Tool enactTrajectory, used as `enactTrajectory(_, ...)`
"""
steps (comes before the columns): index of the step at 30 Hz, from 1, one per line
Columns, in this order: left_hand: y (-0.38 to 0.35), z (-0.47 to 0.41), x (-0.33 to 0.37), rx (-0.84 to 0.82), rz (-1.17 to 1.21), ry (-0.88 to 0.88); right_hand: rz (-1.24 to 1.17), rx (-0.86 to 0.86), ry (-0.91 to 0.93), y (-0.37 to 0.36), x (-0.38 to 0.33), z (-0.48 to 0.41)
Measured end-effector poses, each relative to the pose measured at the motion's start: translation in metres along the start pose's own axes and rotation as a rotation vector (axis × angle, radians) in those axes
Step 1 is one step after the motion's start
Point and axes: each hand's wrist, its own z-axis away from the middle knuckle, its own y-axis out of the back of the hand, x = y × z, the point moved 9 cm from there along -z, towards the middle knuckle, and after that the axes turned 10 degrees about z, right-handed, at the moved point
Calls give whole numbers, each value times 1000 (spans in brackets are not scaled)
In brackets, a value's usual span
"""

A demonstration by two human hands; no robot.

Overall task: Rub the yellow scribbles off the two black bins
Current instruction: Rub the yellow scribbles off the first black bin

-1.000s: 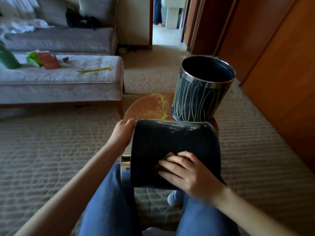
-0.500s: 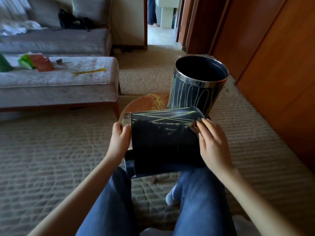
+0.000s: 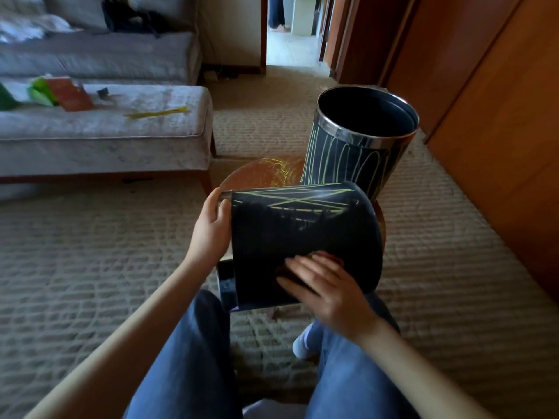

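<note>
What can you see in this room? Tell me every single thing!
tipped bin: 1, black with yellow lines, on its side above the knees
upright bin: 1, black with yellow loops, on the table
table: 1, brown, round, yellow marks on top
bench: 1, grey, left
stick: 1, yellow, on the bench
scraps: 2, orange and green, blurred, on the bench
sofa: 1, grey, behind the bench
carpet: 1, beige, floor
panels: several, brown wood, right
legs: 2, blue jeans, bottom
sock: 1, pale, between the legs
left hand: 1, grips the tipped bin's rim
right hand: 1, blurred, presses the tipped bin's side
</note>
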Motion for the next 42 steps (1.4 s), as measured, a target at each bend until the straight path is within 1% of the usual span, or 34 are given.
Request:
enactTrajectory(2, 1, -1, 0, 6, -21, 10, -13, 23, -114, 9, 33, -10)
enactTrajectory(5, 0, 3, 2, -7, -42, -4, -23, -16, -387, 10, 101, -21)
enactTrajectory(6, 1, 5, 3, -8, -41, -13, -16, -56, -472, 9, 126, -26)
enactTrajectory(8, 2, 9, 4, -6, -31, -16, -20, -191, -597, 1, 166, -36)
enactTrajectory(10, 1, 10, 5, -14, -30, -12, -16, -295, -633, -6, 177, -43)
enactTrajectory(12, -1, 9, 5, -16, -15, 4, 25, -271, -616, -4, 167, -44)
enactTrajectory(14, -2, 7, 4, -1, 2, 22, 31, -161, -578, 6, 144, -35)
enactTrajectory(16, -2, 5, 4, 5, 23, 27, -7, -61, -527, 12, 113, -21)
enactTrajectory(18, -2, 2, 3, 5, 59, 41, -60, -19, -463, 15, 76, -7)
enactTrajectory(19, -2, 1, 4, 7, 71, 49, -84, -21, -405, 14, 55, -1)
enactTrajectory(21, -2, 1, 7, 1, 54, 46, -82, -52, -220, 14, 17, 7)
enactTrajectory(23, -1, 3, 9, -3, 18, 20, -39, -61, -81, 16, 6, 8)
enactTrajectory(24, -1, 5, 10, -3, 8, 12, -13, -48, -59, 19, 11, 5)
enactTrajectory(25, -1, 5, 9, -3, 3, 8, 2, -29, -67, 21, 17, -1)
enactTrajectory(27, 0, 6, 7, 3, 2, 9, -5, 6, -146, 23, 34, -16)
enactTrajectory(29, 1, 7, 5, 8, 9, 7, -38, -4, -233, 19, 54, -35)
enactTrajectory(34, 2, 13, 5, -1, -30, -14, -78, -188, -410, -12, 116, -81)
enactTrajectory(36, 2, 12, 6, -1, -44, -10, -63, -184, -412, -10, 113, -82)
enactTrajectory(39, 1, 12, 5, -11, -39, -16, -68, -77, -392, 10, 89, -58)
enactTrajectory(42, 1, 10, 5, -11, -35, -18, -96, -29, -317, 24, 54, -19)
